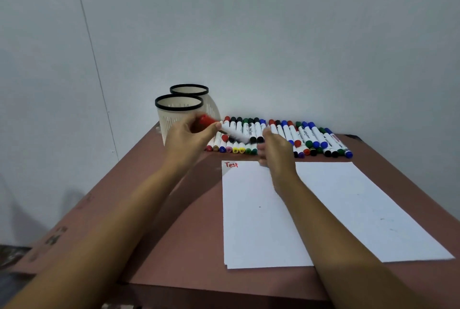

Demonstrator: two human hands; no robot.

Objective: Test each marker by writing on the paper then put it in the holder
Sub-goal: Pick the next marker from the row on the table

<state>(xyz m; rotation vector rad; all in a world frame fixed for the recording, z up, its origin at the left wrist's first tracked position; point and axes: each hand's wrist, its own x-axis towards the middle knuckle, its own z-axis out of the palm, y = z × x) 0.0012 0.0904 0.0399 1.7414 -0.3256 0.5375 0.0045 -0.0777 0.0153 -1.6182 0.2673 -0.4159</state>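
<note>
Gripping the red-capped marker (207, 121) in our left hand (191, 134), in front of the near holder (174, 112), we saw its white barrel only as a blur. Our right hand (277, 151) hovered over the far edge of the paper (249, 221), fingers smeared. We could not tell whether they held anything.

I have the left hand (191, 134) pinching a red-capped marker (206, 120) over the far left of a reddish-brown table (189, 234), and just behind that grip two white holders (174, 119) with black rims stand on it. Right of the grip a row of capped markers (311, 136) lies side by side along the far edge. Nearer me than the grip, white paper (251, 221) lies flat, with "Test" in red at its far left corner.
</note>
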